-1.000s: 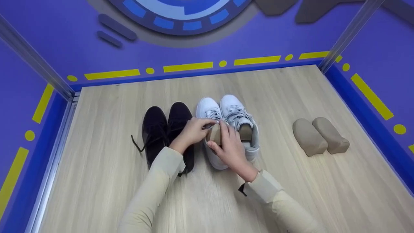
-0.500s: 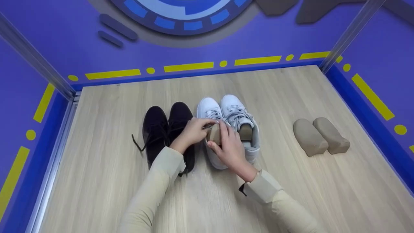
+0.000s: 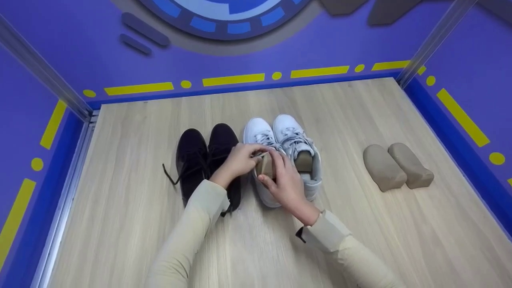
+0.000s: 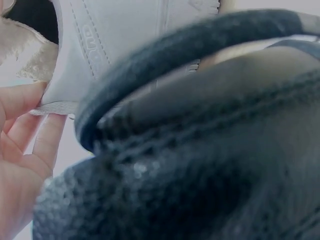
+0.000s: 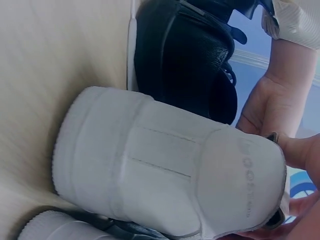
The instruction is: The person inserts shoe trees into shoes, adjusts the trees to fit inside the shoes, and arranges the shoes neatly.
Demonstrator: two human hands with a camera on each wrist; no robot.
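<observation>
At the left white sneaker (image 3: 256, 130), both hands work over the opening. My left hand (image 3: 240, 162) pinches the edge beside the laces between thumb and fingers; the left wrist view shows this grip on the sneaker's side (image 4: 125, 35). My right hand (image 3: 289, 182) holds a brown foot-shaped shoe insert (image 3: 267, 166), thumb on its back end and fingers over its top. The insert's front is hidden inside the sneaker. In the right wrist view the sneaker's heel (image 5: 160, 160) faces the camera. The right white sneaker (image 3: 285, 123) has a like insert (image 3: 304, 162) in its opening.
Two black shoes, one (image 3: 192, 140) outermost and another (image 3: 224, 136) beside the white pair, stand left with loose laces. Two more brown inserts, one (image 3: 382, 168) left of the other (image 3: 410, 166), lie at the right on the wooden tabletop (image 3: 340, 248). Purple panels (image 3: 224, 64) border it.
Both hands stay at the left white sneaker with almost the same grip. The scene sits slightly higher in the head view than before.
</observation>
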